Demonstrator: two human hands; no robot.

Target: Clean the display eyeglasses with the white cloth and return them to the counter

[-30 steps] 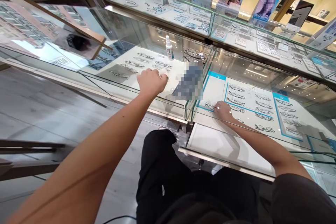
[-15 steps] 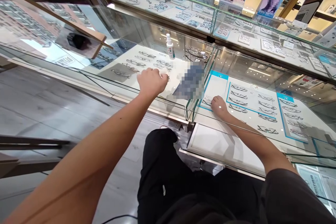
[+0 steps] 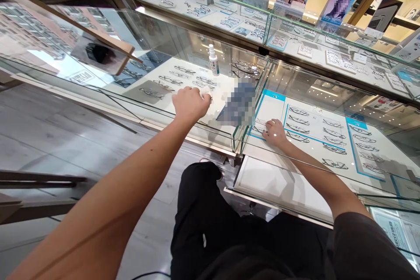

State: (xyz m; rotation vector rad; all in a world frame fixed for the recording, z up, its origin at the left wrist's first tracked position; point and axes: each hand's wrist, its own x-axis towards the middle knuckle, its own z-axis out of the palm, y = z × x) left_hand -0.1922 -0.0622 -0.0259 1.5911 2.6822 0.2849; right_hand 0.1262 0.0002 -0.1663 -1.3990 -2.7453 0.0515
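Note:
My left hand (image 3: 190, 104) is closed over the left glass counter, with a bit of white tissue or cloth (image 3: 206, 95) showing at its thumb side. Just beyond it stands a white spray bottle (image 3: 214, 62). To its right lies a blue-grey blurred item (image 3: 236, 105). My right hand (image 3: 274, 133) is at the left edge of the blue-trimmed display, its bent fingers on a pair of eyeglasses (image 3: 259, 129). The fingertips are partly hidden, and reflections on the glass blur that grip.
Rows of eyeglasses (image 3: 298, 119) lie to the right of my right hand. More frames (image 3: 169, 79) are beneath the left counter. Glass edges (image 3: 236, 138) meet between my hands. An open white drawer (image 3: 262, 175) juts out below. A wood-framed mirror (image 3: 123, 59) leans at left.
My right hand has loosened from a tighter curl, its fingers reaching left, and the eyeglasses beside it have shifted slightly. My left hand has hardly moved; more white shows at its thumb.

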